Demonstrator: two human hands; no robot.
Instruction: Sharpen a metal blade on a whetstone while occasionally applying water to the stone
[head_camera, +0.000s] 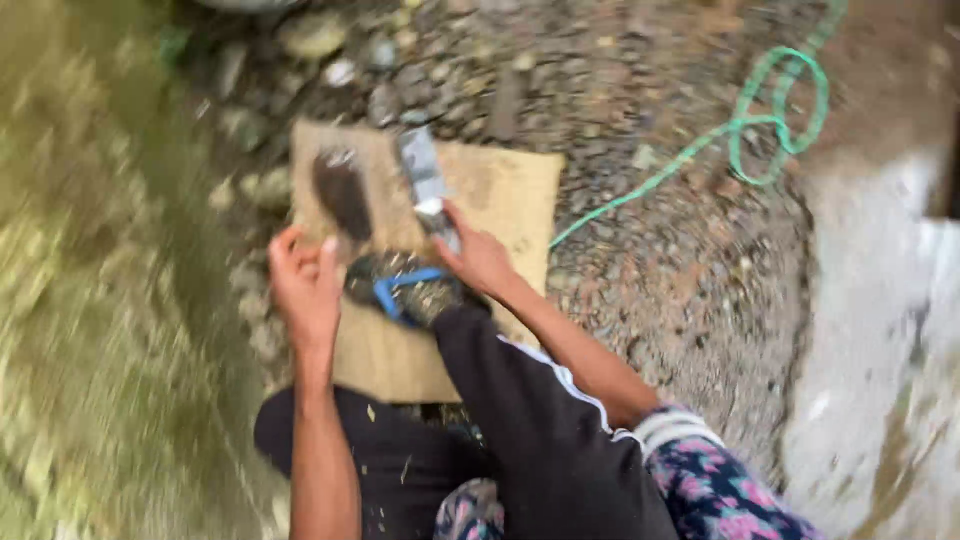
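While I am squatting on the gravel, my foot in a blue-strapped sandal (405, 290) is pinning down the near edge of a tan mat (505, 185).

My right hand (478, 258) is closing its fingers around a flat grey blade (425, 180), probably to keep it angled up over the middle of the mat. My left hand (305, 285) is hovering half open and holding nothing, just short of a dark lump (342, 195) lying near the mat's far left corner. A green hose (770, 120) is looping well off the right edge.
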